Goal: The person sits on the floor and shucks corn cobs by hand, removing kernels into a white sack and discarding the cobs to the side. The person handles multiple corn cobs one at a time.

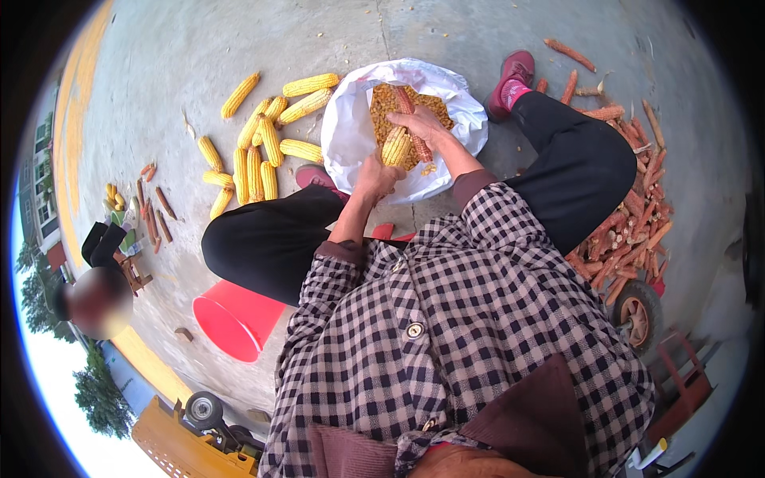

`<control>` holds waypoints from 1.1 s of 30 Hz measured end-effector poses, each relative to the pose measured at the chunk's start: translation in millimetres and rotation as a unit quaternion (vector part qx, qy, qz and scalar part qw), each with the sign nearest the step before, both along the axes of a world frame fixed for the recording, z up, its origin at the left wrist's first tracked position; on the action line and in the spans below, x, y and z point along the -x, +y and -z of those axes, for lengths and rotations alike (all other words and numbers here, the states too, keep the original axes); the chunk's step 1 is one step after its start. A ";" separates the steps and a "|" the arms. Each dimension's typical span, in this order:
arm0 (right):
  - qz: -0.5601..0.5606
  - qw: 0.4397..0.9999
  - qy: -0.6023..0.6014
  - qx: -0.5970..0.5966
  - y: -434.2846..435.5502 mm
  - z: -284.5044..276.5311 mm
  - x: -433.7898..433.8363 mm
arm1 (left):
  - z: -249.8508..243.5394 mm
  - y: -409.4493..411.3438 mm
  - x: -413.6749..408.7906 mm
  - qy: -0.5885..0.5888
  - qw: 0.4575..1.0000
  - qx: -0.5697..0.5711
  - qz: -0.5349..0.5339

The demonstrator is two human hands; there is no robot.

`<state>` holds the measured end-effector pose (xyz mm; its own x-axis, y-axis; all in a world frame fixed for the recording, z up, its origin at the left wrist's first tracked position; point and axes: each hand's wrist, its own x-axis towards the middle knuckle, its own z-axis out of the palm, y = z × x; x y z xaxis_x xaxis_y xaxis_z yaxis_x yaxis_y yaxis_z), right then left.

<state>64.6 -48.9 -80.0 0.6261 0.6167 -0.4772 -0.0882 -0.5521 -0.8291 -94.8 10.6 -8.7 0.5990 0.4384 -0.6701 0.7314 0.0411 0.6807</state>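
Observation:
Between my feet stands a white plastic sack [349,125], its mouth spread wide, with loose yellow corn kernels [382,104] inside. My left hand [379,176] grips a yellow ear of corn [396,147] over the sack. My right hand [423,125] is closed around a reddish corn cob [405,100], mostly stripped of kernels, which lies against the ear. A few kernels cling near the cob's lower end. Several unshelled ears of corn [270,140] lie on the concrete to the left of the sack.
Bare cobs are heaped [633,221] beyond my right leg, beside a wheel [636,316]. A red bucket [239,316] lies tipped by my left knee. At far left another person [104,245] sits near cobs and ears. A yellow machine [191,442] stands at lower left.

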 end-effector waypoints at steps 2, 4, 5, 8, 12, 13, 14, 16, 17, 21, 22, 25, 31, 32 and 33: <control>-0.104 0.981 -0.154 0.062 8.1 -29.8 5.8 | -12.9 -1.1 -10.1 0.027 1.000 -0.011 0.006; -0.014 0.988 -0.149 0.028 -2.5 -14.7 4.4 | -36.5 -10.5 -15.8 0.028 0.999 -0.006 0.033; 0.031 0.989 -0.147 0.009 -4.5 -5.1 1.2 | -42.9 -12.5 -17.6 0.029 0.998 -0.005 0.047; 0.059 0.998 0.012 -0.017 -0.8 1.8 -12.4 | -19.3 -4.7 -10.8 0.000 1.000 0.010 0.011; -0.042 0.998 -0.026 -0.037 8.3 -22.3 9.0 | -13.4 1.0 -11.2 0.021 1.000 -0.015 0.011; -0.110 0.985 -0.135 0.003 10.3 -26.6 12.8 | -15.5 -0.8 -10.9 0.032 0.999 -0.023 0.010; -0.057 0.989 -0.130 0.040 11.3 -27.6 10.5 | -17.7 -1.5 -10.1 0.008 0.999 -0.031 0.016; 0.029 0.993 -0.110 0.039 3.6 -7.2 4.0 | -20.5 -6.6 -14.5 0.014 0.999 -0.018 0.038; 0.072 0.992 -0.100 0.038 -1.5 4.7 0.8 | -21.8 -8.6 -15.8 0.017 0.999 -0.011 0.050; 0.099 0.976 0.169 -0.091 6.6 6.0 -6.2 | -20.7 -2.9 -9.6 0.006 0.990 -0.106 0.090; 0.094 0.974 0.185 -0.091 15.5 6.4 -5.0 | -16.9 -4.8 -9.8 0.021 0.971 -0.203 0.124; 0.034 0.996 -0.068 0.055 13.1 -25.1 5.9 | -15.7 -13.4 -11.3 0.046 0.942 -0.285 0.170; 0.070 0.992 -0.106 -0.016 0.6 -8.5 2.8 | -28.8 -4.8 -12.6 -0.028 0.999 0.029 0.012; 0.069 0.996 -0.051 -0.030 -0.7 -8.0 0.3 | -21.8 -2.8 -12.0 -0.018 0.999 0.035 -0.007; 0.064 0.997 0.003 -0.044 -1.1 -9.6 -1.0 | -15.7 -0.7 -11.8 -0.010 0.999 0.042 -0.030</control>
